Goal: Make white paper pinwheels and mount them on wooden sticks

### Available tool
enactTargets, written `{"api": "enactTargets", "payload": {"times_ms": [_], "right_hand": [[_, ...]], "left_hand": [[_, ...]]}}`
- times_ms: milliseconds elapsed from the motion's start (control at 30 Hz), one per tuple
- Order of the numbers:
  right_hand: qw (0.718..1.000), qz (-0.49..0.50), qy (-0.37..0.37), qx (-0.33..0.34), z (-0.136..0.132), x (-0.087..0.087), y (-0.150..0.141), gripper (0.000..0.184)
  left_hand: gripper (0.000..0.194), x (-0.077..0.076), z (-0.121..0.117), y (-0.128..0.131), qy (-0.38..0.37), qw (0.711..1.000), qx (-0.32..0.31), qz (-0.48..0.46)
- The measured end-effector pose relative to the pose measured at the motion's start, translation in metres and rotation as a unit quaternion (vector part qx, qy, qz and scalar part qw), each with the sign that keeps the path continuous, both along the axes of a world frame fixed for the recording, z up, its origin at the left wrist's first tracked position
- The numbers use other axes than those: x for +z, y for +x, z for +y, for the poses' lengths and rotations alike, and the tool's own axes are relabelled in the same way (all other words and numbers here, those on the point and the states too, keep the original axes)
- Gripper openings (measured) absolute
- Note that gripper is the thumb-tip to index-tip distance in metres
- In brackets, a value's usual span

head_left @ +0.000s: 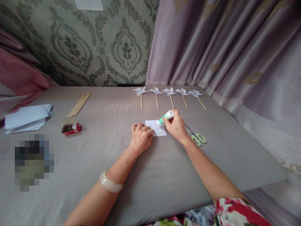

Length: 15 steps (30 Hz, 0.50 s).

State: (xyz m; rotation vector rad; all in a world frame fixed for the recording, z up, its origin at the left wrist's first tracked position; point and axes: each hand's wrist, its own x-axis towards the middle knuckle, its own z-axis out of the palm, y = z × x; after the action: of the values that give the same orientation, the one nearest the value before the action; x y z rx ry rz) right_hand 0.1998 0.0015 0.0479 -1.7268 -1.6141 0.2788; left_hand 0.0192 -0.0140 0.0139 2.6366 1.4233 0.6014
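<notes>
A small white sheet of paper (156, 129) lies on the grey-covered surface in front of me. My left hand (141, 137) rests on its left side, fingers apart and slightly bent, pressing it down. Tilted over the right part of the sheet is a green and white glue stick (165, 117), its lower end touching the paper. My right hand (176, 127) is closed around the glue stick near its upper end. Just beyond that hand lie scissors with light green handles (199, 139), their blades partly hidden by the hand.
Several white paper pinwheels (169, 92) on wooden sticks lie in a row at the back. Towards the left are a bundle of wooden sticks (79, 105), an open red box (71, 128) with small metal pieces, and a stack of white paper (27, 118). Curtains (211, 47) hang at the right.
</notes>
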Motion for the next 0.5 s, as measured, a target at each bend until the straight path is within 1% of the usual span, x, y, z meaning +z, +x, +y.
{"api": "enactTargets", "payload": {"times_ms": [133,233,500], "right_hand": [[0.998,0.0,-0.01,0.065,-0.005,0.0,0.0,0.034],[0.994,-0.007,-0.02,0.107,-0.006,-0.001,-0.005,0.031],[0.984,-0.05,-0.041,0.163,-0.006,0.003,-0.012,0.031]], "left_hand": [[0.024,0.001,-0.001,-0.001,0.015,1.0,-0.02,0.009],[0.025,-0.001,-0.001,-0.001,0.016,0.999,-0.022,0.018],[0.025,-0.001,-0.002,0.0,0.008,0.999,-0.026,0.017]]}}
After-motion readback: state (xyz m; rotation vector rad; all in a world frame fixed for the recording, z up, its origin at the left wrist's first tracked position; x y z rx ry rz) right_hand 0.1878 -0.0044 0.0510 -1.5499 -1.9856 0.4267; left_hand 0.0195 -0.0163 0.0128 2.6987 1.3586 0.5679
